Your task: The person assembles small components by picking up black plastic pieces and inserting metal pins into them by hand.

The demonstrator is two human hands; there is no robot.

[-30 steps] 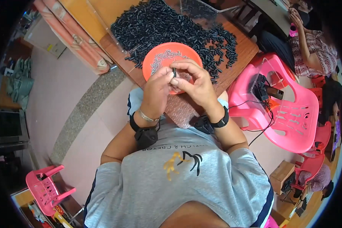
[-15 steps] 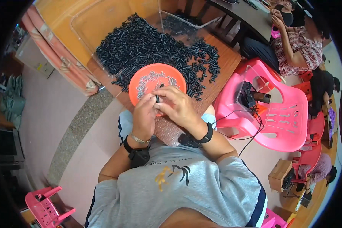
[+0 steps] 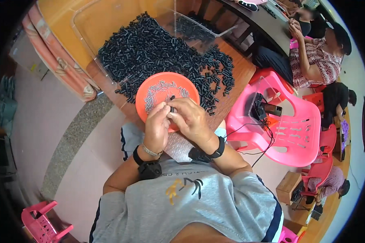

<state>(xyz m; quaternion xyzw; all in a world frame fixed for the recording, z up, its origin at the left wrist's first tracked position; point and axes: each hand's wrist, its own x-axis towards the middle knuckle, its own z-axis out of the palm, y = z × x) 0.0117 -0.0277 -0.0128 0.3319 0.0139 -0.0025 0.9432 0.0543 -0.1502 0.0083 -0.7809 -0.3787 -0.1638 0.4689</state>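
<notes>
Over an orange bowl (image 3: 141, 101), both my hands meet at the fingertips around a small black cylindrical piece (image 3: 172, 109). My left hand (image 3: 156, 128) pinches it from one side, and the fingers of my right hand (image 3: 192, 118) close on it from the other. Another dark piece (image 3: 172, 97) shows just beyond my right fingers; whether they touch it, I cannot tell. Many small silver metal pins (image 3: 152, 92) lie in the bowl. Behind it spreads a large heap of short black cylindrical pieces (image 3: 150, 50) on a brown wooden table (image 3: 242, 67).
A clear plastic bin (image 3: 83, 38) lies around the heap. To the right, a pink plastic chair (image 3: 298, 133) holds a phone (image 3: 272, 109) and black cables. Another person (image 3: 312, 65) sits at a dark table (image 3: 267, 24). A cardboard box (image 3: 288, 188) stands on the right.
The whole view has shifted slightly. My hands stay pinched together over the bowl, with the black piece still between the fingers.
</notes>
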